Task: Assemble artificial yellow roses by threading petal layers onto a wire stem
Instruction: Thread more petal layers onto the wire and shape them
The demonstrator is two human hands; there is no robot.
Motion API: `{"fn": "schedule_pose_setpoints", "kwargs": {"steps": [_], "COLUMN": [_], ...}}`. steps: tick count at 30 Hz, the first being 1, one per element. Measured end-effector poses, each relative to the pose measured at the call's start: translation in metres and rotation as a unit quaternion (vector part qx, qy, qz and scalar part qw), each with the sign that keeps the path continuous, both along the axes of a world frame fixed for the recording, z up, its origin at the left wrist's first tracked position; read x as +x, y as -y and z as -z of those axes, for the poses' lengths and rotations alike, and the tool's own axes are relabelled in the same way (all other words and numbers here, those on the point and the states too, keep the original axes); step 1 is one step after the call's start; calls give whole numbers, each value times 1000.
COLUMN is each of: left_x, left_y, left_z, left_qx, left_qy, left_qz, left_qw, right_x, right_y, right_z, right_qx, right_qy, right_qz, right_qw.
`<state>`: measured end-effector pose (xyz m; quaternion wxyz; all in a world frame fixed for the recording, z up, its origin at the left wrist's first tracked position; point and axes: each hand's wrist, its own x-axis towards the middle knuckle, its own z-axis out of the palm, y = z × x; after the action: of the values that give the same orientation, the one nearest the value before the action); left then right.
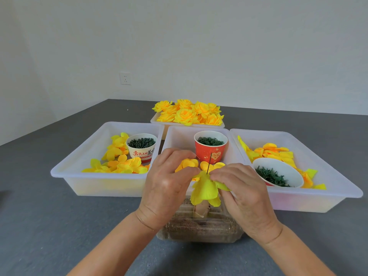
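Head view: just in front of the red cup, the left hand and right hand both pinch a yellow petal layer on the thin wire stem. It looks soft, light and floppy, so hold it near the middle hole.

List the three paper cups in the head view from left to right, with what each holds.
White cup with dark green pieces → red cup with green rings → tipped white cup with dark green pieces, in the right tray.
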<state>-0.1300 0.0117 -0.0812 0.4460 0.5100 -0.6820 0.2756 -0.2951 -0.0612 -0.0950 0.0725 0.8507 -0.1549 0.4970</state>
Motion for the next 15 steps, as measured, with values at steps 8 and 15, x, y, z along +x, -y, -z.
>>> {"fn": "schedule_pose_setpoints", "kwargs": {"steps": [8, 15], "left_x": [-3, -3], "left_y": [0, 4], "left_z": [2, 4], "left_qx": [-3, -7], "left_qy": [12, 37], "left_qz": [3, 25], "left_qw": [1000, 999], "right_x": [0, 5], "right_y": [-4, -3], "right_z": [-1, -3], "right_qx": [-5, -7], "right_qy": [1, 17], "right_qz": [6, 4], "right_qw": [1000, 1000]}}
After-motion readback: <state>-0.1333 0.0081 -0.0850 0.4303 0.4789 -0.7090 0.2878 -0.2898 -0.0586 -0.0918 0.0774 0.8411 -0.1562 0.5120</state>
